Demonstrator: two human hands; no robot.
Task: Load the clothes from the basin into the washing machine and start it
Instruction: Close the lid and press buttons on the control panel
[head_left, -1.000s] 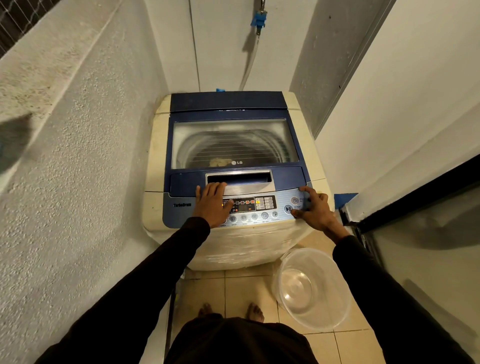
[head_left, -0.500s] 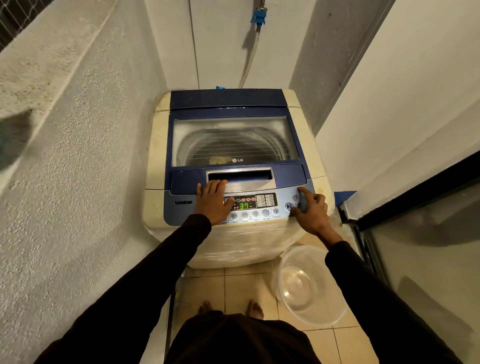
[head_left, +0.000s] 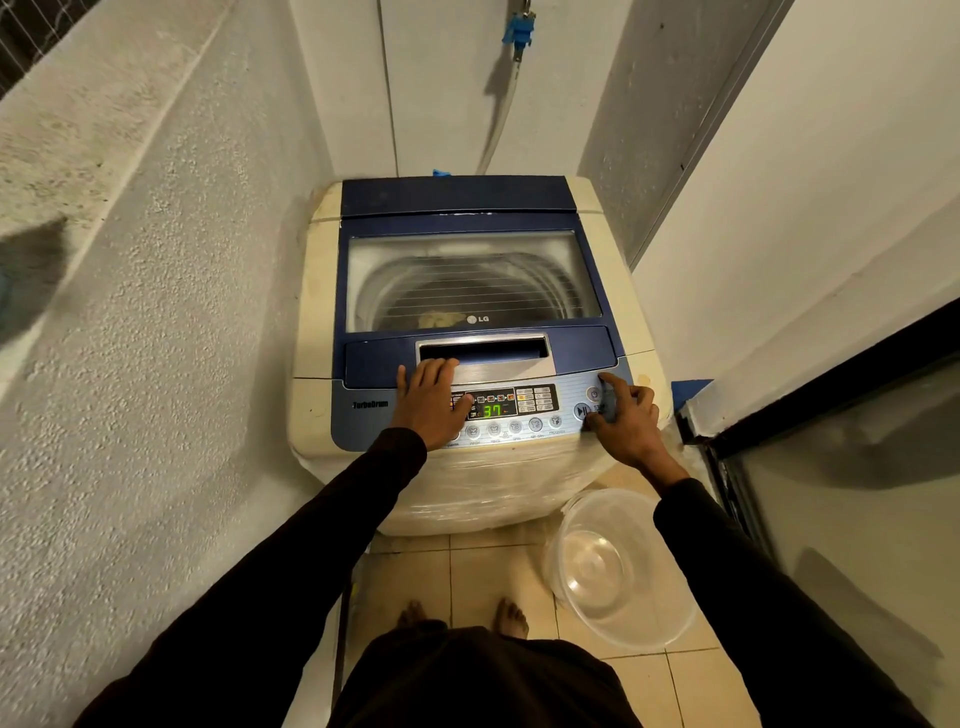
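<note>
Two hands work the washing machine (head_left: 467, 322), lid down, a glimpse of clothes behind its window. Beside its right foot the basin (head_left: 618, 566) sits emptied. Left hand (head_left: 431, 405) rests flat; right hand (head_left: 623, 421) curls, fingertip at the start button. The display (head_left: 492, 410), dark a second ago, now reads 37: powered, nearly started.

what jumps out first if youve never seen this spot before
The blue-and-cream top-loading washing machine fills the narrow corner, lid shut, its display glowing a green 37. The left hand rests flat on the panel; the right hand is at the buttons on its right end. An empty clear basin sits on the floor tiles.
</note>
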